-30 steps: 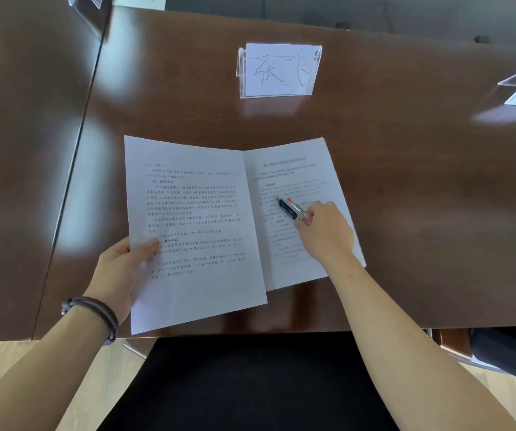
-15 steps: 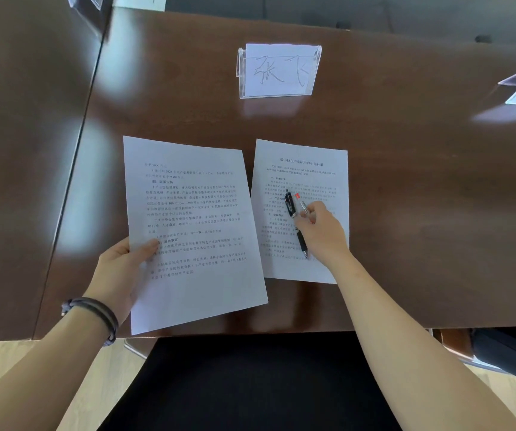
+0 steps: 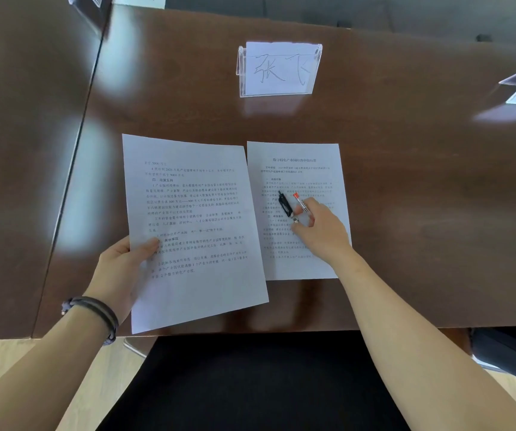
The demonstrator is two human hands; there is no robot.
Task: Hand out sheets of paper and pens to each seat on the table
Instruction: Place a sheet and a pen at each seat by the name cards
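Right hand (image 3: 323, 233) pinches two pens over the right sheet (image 3: 294, 169): a black pen (image 3: 284, 204) and a clear pen with red cap (image 3: 302, 207); whether the tips touch the paper cannot be told. That sheet lies flat on the brown table (image 3: 405, 181). Left hand (image 3: 123, 272) grips the left sheet (image 3: 188, 213) by its lower left edge, thumb on top, its near corner past the table edge. Beyond both sheets stands a clear name-card holder (image 3: 280, 70). A black chair seat (image 3: 250, 384) sits below
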